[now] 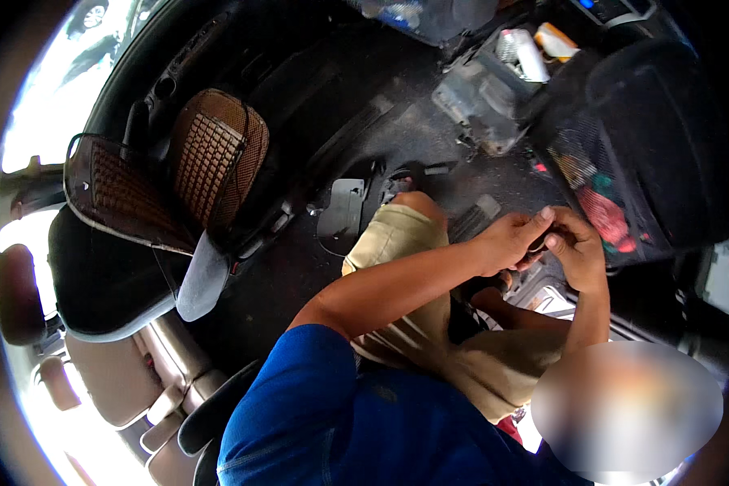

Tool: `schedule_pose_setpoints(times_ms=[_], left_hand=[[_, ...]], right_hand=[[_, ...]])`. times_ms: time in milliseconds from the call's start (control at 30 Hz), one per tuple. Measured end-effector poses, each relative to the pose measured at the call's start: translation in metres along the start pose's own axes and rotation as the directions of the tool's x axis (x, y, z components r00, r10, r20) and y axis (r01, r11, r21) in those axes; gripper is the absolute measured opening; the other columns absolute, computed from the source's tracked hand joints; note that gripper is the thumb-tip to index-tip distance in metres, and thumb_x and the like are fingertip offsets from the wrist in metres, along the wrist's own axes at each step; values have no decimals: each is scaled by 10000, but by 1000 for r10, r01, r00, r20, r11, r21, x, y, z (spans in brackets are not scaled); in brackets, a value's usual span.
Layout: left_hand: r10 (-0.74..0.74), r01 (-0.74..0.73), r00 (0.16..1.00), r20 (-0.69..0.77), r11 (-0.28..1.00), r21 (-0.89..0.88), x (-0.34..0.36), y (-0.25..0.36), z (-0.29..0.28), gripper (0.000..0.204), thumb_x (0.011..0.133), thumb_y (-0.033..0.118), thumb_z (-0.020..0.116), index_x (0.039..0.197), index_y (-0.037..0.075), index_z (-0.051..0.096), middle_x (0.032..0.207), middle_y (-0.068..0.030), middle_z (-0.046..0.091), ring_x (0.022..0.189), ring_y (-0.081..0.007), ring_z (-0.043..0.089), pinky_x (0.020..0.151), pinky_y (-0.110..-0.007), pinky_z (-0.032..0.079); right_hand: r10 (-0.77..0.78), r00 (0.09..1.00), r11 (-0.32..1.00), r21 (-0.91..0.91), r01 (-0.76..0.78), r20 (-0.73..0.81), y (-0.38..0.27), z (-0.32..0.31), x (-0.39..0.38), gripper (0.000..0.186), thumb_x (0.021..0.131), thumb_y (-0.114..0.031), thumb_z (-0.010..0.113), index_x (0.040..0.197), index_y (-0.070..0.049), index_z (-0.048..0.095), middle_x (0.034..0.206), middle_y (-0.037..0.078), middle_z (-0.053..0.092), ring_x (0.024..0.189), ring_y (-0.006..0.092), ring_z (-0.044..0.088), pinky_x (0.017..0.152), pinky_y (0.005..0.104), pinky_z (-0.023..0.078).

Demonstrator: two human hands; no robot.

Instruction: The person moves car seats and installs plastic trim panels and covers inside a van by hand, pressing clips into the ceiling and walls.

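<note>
My left hand [506, 243] and my right hand [579, 249] meet at the right of the middle, above the open door side. The fingers of both are curled and the thumbs come close together. Something small and dark shows between them, too hidden by the fingers to name. Below and left of the hands are my knees in tan shorts [397, 243]. A grey flat plastic piece [347, 206] lies on the dark vehicle floor [292, 251], left of my knee.
A seat with a woven beaded cover [211, 154] stands at the left. Beige seats [121, 377] are at lower left. On the right, a black seat back [660, 138] has a net pocket with red cloth [606, 215]. A grey plastic housing [482, 97] sits at the upper right.
</note>
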State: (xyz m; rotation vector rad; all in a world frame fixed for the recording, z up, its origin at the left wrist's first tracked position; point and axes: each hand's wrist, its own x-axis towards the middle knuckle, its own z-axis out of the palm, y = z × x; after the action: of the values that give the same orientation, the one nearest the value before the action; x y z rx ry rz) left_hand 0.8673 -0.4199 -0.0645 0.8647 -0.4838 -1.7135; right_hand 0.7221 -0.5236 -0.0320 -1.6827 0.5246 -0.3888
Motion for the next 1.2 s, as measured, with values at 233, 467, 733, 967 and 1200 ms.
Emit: schedule_pose_setpoints(times_ms=[233, 467, 733, 967, 1200], left_hand=[[-121, 64, 953, -279, 976, -206, 68, 29, -81, 639, 930, 659, 343, 909, 64, 573, 644, -13, 474, 502, -109, 411, 445, -243, 330], [-95, 28, 907, -410, 985, -168, 51, 93, -117, 631, 972, 582, 354, 637, 69, 506, 544, 18, 411, 465, -91, 380, 441, -280, 310], [-196, 177, 939, -283, 980, -91, -22, 153, -150, 392, 925, 309, 611, 643, 79, 466, 598, 46, 420, 549, -66, 381, 480, -268, 313], [-181, 130, 976, -117, 928, -349, -63, 170, -209, 364, 875, 49, 628, 688, 122, 324, 680, 73, 352, 617, -38, 328, 520, -238, 270], [-25, -33, 962, -272, 978, -205, -75, 238, -201, 547, 828, 25, 584, 1340, 93, 406, 786, 23, 453, 635, -71, 425, 558, -208, 361]], right_hand=[[-20, 985, 999, -29, 26, 171, 53, -13, 141, 281, 774, -72, 743, 1016, 2, 623, 1034, 88, 608, 952, 162, 563, 822, 286, 438], [412, 905, 849, 319, -422, 100, 40, 24, 192, 286, 812, 45, 663, 1078, -7, 573, 1084, 71, 605, 939, 127, 583, 841, 262, 465], [704, 708, 675, 367, -640, -60, -36, 36, 216, 374, 858, -27, 628, 1209, 25, 508, 1061, 65, 591, 957, 153, 594, 822, 258, 479], [846, 500, 521, 82, -850, -185, -14, -31, 165, 376, 866, 25, 558, 1236, -30, 519, 1063, 47, 548, 919, 146, 579, 711, 302, 551], [907, 332, 323, -77, -943, -260, 11, -140, 66, 377, 838, 32, 590, 1205, -9, 514, 906, 30, 570, 726, 100, 554, 586, 233, 475]])
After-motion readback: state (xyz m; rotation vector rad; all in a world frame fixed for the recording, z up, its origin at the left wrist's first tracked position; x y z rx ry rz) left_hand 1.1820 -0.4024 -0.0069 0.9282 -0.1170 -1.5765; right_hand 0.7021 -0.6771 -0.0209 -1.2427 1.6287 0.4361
